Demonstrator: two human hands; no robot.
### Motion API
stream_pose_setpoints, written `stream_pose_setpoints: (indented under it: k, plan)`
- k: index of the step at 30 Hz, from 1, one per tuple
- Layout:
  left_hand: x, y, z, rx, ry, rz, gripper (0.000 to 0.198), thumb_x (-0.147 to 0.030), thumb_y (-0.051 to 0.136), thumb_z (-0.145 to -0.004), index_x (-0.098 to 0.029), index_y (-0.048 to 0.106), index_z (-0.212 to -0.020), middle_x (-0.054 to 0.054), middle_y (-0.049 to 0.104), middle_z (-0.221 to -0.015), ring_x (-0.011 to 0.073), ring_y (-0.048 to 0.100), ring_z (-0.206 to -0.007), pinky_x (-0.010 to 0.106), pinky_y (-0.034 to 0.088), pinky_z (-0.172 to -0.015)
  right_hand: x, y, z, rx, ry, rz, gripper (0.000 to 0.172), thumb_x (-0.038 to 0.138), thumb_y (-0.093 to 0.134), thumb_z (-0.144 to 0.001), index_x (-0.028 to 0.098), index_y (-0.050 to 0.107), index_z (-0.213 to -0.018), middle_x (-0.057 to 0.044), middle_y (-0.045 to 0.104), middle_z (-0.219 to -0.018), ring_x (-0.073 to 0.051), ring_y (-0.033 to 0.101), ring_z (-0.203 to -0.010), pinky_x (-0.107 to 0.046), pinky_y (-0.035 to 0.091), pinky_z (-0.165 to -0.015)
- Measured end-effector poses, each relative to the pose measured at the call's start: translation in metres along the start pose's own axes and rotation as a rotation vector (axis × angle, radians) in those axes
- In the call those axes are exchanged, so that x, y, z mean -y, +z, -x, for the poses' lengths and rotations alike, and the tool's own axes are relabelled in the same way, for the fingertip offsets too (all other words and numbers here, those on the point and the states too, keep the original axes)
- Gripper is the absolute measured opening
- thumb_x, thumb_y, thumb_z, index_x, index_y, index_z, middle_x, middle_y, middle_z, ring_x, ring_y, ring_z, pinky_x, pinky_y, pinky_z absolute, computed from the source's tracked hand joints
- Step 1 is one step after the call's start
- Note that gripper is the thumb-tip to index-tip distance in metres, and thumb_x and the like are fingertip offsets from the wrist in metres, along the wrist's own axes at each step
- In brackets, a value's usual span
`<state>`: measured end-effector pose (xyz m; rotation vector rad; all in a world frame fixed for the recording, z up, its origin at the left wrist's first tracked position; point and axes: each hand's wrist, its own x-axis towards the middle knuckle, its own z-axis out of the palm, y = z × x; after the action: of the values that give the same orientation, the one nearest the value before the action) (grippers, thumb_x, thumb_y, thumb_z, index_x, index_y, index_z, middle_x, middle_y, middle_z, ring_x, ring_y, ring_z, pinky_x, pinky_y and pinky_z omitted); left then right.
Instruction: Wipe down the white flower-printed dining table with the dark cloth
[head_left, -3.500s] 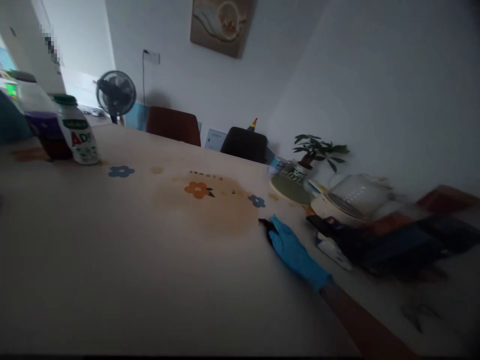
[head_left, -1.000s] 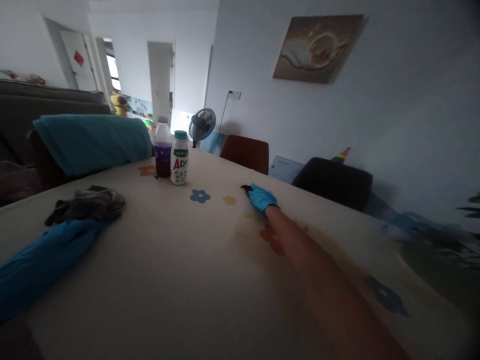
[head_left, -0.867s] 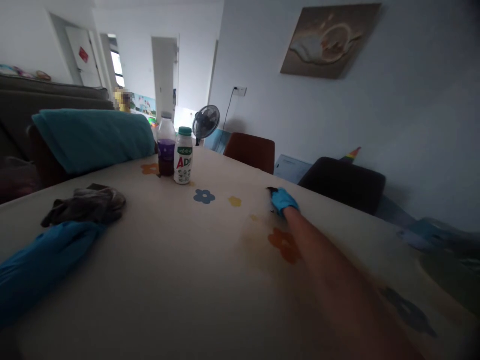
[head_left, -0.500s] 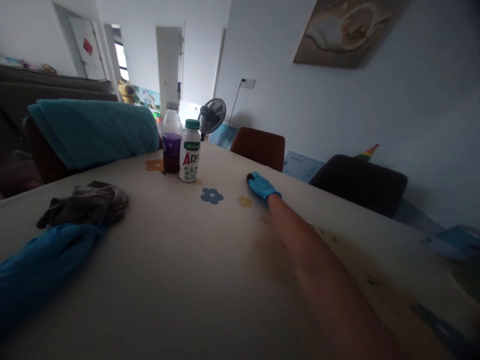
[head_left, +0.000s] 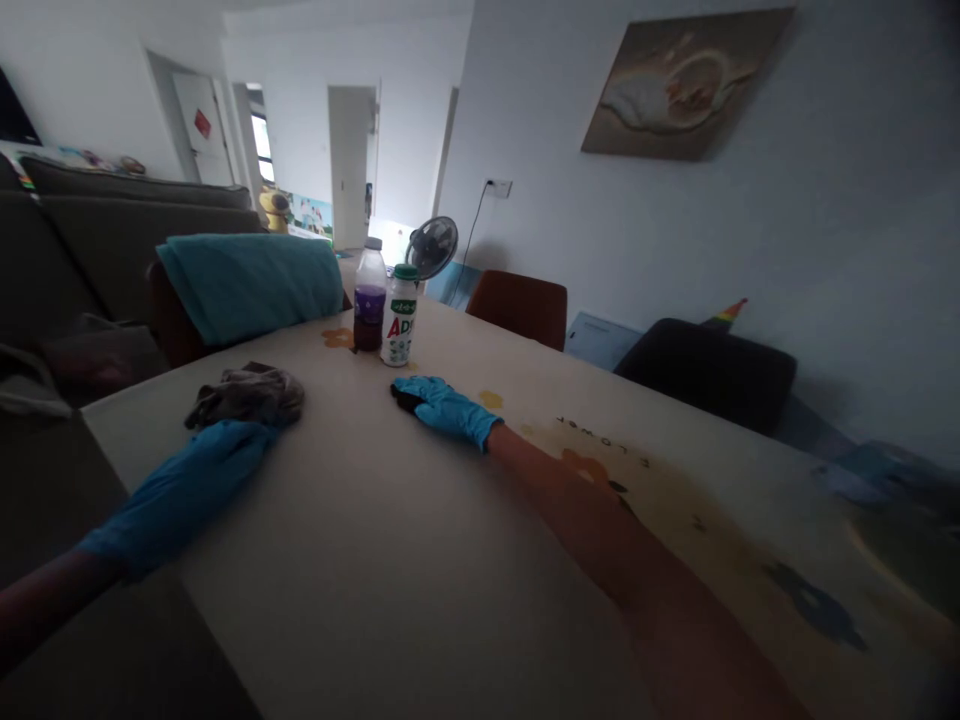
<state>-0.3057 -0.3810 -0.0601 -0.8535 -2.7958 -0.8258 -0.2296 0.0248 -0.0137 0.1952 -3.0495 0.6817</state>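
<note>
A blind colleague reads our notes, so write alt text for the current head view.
On a pale, flower-printed table, a blue-gloved left hand touches a crumpled grayish cloth while the right hand, also gloved, grips a dark item, mostly hidden. Just beyond stand a white bottle with a green cap and a taller purple-labelled bottle. A teal towel drapes one chair.

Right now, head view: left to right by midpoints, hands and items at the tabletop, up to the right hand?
Blue-gloved left hand → crumpled grey-brown cloth → purple-labelled bottle → white green-capped bottle → blue-gloved right hand.
</note>
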Motion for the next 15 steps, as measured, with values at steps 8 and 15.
stream_pose_setpoints:
  k: [8,15]
  plan:
    - [-0.026,-0.016,-0.004,0.043,0.002,0.015,0.049,-0.05,0.04,-0.102,-0.018,0.076,-0.112,0.017,0.081,-0.137,0.0357,0.073,-0.13,0.051,0.055,-0.127,0.066,0.026,0.125,0.09,-0.093,-0.08,0.074,0.046,0.058,-0.112,0.059,0.045,-0.184,0.022,0.044,-0.186,-0.028,0.035,-0.182,-0.05,0.015,-0.154]
    - [-0.026,-0.018,-0.005,0.093,0.011,0.001,0.049,-0.049,0.036,-0.107,-0.019,0.074,-0.116,0.015,0.079,-0.137,0.0335,0.071,-0.131,0.048,0.052,-0.129,0.068,0.046,0.173,-0.007,-0.081,-0.109,0.076,0.055,0.059,-0.108,0.062,0.048,-0.183,0.021,0.044,-0.187,-0.031,0.041,-0.179,-0.051,0.025,-0.152]
